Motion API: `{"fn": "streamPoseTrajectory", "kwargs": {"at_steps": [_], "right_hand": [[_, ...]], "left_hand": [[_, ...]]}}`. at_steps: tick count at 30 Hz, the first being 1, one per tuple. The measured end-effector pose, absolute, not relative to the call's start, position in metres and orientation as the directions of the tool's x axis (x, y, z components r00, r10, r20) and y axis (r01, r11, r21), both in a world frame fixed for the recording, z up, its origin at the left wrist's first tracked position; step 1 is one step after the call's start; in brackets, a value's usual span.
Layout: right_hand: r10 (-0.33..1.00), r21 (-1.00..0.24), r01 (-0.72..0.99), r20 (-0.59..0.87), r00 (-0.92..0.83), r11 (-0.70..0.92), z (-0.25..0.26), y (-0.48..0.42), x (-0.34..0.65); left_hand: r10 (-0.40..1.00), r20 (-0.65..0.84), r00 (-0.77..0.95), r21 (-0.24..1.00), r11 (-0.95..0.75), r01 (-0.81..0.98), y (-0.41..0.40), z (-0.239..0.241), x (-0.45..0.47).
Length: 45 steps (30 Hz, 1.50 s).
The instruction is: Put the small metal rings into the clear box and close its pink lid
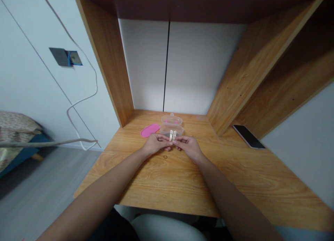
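My left hand (154,143) and my right hand (189,147) meet over the desk, with thumbs and fingers pinched. Between them stand two slim, whitish, clip-like pieces side by side. The left piece (171,135) is in my left fingertips and the right piece (174,134) in my right. Their exact kind is too small to make out. Just behind my fingers lies a clear plastic case (165,130), its lid (171,119) tipped back, with pink spots on it. A flat pink oval piece (149,130) rests left of the case.
A small dark ring (165,157) lies on the wooden desk (167,185) nearer me. To the right is a phone (248,136) by the shelf upright (235,84). A white cable (96,80) hangs at the left, near a wall socket (62,56). A shelf overhangs the desk.
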State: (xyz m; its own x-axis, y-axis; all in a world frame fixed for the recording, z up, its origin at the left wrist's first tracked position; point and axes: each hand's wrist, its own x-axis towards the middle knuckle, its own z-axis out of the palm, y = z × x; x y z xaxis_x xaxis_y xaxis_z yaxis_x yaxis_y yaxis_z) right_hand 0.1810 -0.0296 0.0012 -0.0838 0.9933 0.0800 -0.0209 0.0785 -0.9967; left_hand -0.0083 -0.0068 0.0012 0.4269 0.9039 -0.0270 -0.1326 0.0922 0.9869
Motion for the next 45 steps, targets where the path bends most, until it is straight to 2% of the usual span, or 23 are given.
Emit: {"fn": "streamPoseTrajectory", "kwargs": {"at_steps": [7,31,36,45], "right_hand": [[0.997,-0.999,-0.035,0.042,-0.072,0.04,0.0022,-0.0292,0.1808],[0.995,-0.997,-0.044,0.066,-0.076,0.063,0.0005,-0.0289,0.1815],[0.995,-0.996,-0.041,0.079,-0.055,0.077,-0.0008,-0.0279,0.1821],[0.992,-0.993,-0.087,0.083,-0.093,0.075,0.0015,-0.0277,0.1819]], "left_hand": [[0.907,-0.028,0.421,0.987,0.092,-0.133,-0.0094,0.0051,-0.0079],[0.908,0.028,0.418,0.99,0.034,-0.139,-0.0061,0.0006,-0.0084],[0.924,0.042,0.381,0.991,0.009,-0.13,-0.0028,-0.0033,-0.0103],[0.956,0.122,0.266,0.97,-0.058,-0.235,0.0001,0.0,-0.0092]]}}
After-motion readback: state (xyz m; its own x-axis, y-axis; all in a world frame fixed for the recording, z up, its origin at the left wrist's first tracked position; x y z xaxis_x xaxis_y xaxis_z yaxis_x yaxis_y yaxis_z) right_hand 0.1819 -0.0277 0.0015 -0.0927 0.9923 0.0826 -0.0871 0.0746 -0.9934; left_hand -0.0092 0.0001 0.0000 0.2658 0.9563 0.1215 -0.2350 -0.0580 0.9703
